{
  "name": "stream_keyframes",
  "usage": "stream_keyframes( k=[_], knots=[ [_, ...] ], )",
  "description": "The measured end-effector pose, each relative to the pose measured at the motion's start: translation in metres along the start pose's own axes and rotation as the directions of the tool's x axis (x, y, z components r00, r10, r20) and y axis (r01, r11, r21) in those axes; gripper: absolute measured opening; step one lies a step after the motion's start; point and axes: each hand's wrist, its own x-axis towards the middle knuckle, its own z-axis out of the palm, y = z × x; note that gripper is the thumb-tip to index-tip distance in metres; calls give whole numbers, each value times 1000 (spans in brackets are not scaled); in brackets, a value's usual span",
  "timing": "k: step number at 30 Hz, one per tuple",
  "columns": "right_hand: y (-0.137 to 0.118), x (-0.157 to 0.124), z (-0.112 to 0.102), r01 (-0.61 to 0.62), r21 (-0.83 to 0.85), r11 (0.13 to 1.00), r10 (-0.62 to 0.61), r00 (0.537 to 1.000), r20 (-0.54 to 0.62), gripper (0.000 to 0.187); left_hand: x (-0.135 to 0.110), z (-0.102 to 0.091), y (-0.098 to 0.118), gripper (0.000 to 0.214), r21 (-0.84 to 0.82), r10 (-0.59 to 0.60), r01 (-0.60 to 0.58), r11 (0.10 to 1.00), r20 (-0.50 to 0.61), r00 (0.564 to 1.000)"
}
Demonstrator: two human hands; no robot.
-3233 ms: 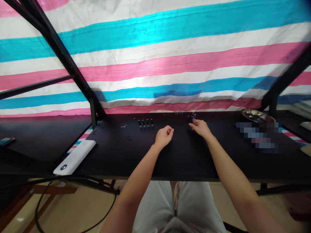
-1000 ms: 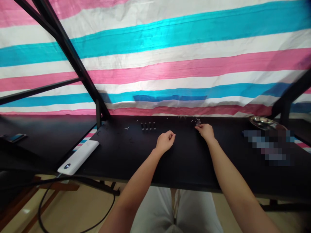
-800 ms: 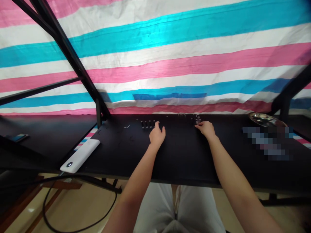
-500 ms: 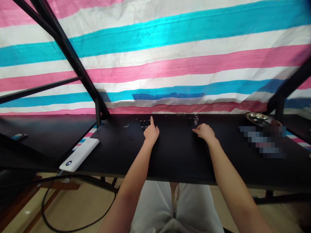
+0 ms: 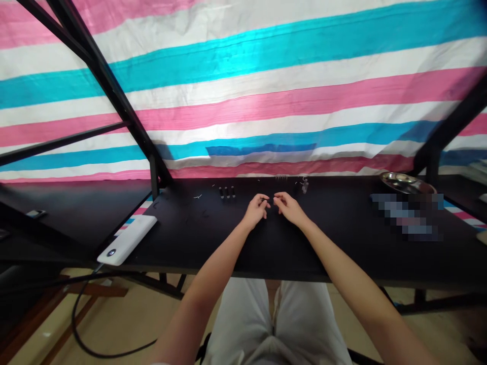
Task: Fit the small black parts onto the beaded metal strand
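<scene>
My left hand (image 5: 257, 210) and my right hand (image 5: 288, 208) are close together over the middle of the black table, fingertips nearly meeting. The fingers of both are curled into a pinch. Whatever they hold is too small and dark to make out. Left of my left hand, three small black cylinders (image 5: 227, 192) with pale ends stand in a row. Beyond my right hand lies a small clear piece (image 5: 305, 186) with white threadlike bits beside it. A row of tiny pale pieces (image 5: 281, 177) sits at the table's back edge.
A white power bank (image 5: 127, 241) with a cable lies at the table's left edge. To the right are a shiny metal dish (image 5: 407, 183) and a blurred-out item (image 5: 407, 217). White scraps (image 5: 197, 196) lie at left. A striped sheet (image 5: 266, 101) hangs behind, between black frame bars (image 5: 110, 86).
My left hand has moved right, away from the black cylinders, its pointing finger now curled. My right hand has come left, so both now meet mid-table.
</scene>
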Motion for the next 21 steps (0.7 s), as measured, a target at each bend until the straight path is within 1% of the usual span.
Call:
stream_keyframes(
  k=[2,4,8,11,16,19,21],
  knots=[
    [-2,-1,7,-2,127,992,1,1000,5,37,-4,6,4,12,-130,12,-6,991,46,999],
    [-5,-1,9,3,205,979,5,999,-41,35,-6,6,7,18,-214,17,-6,977,48,999],
    [-11,0,6,17,259,966,15,993,-121,35,-5,0,11,30,-277,-6,18,961,42,999],
    [-16,-1,3,28,256,966,11,988,-153,35,-4,-1,12,33,-272,-15,29,962,54,998],
    [-22,-2,1,42,240,970,0,985,-174,35,-6,0,17,35,-186,-21,31,982,56,998],
    [-21,-2,1,53,245,968,-12,986,-167,34,-6,1,17,32,-122,5,2,993,53,999],
    [-19,-1,1,62,247,967,-22,986,-163,32,-6,2,16,29,-73,44,-41,996,44,998]
  ],
)
